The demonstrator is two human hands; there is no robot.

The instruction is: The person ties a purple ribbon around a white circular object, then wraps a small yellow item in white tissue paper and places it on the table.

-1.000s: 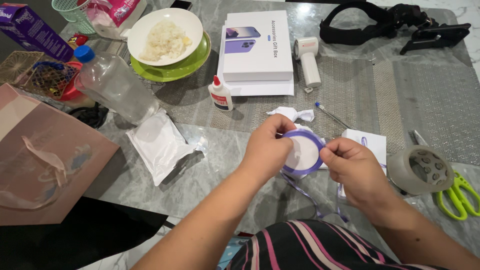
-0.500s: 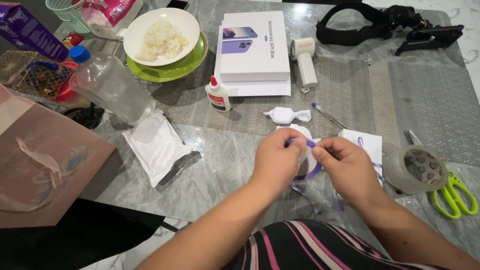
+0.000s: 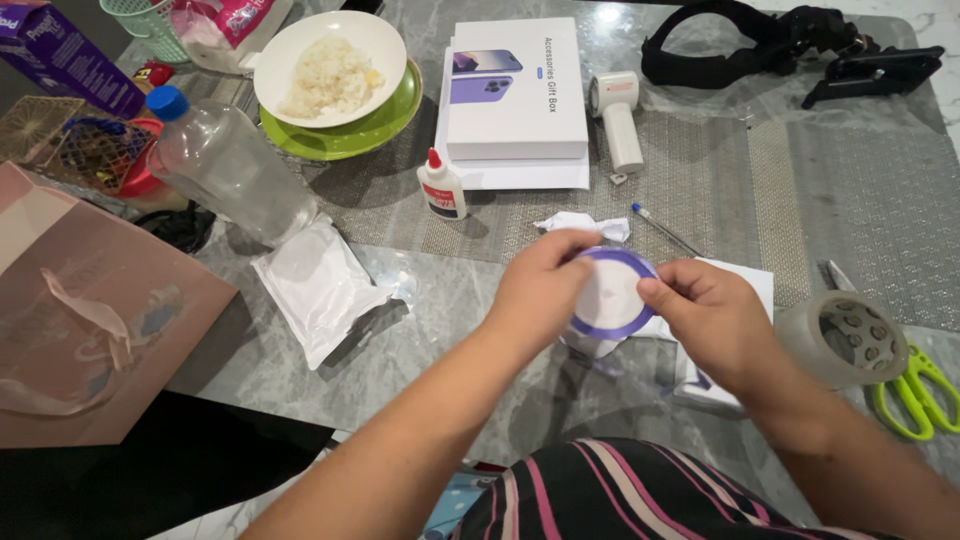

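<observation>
White disc (image 3: 608, 292), purple rim

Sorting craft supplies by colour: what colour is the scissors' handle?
Bright lime green; the scissors show at the right edge of the head view.

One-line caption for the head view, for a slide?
Left hand and right hand hold a white disc with purple rim above a grey marble table.
</observation>
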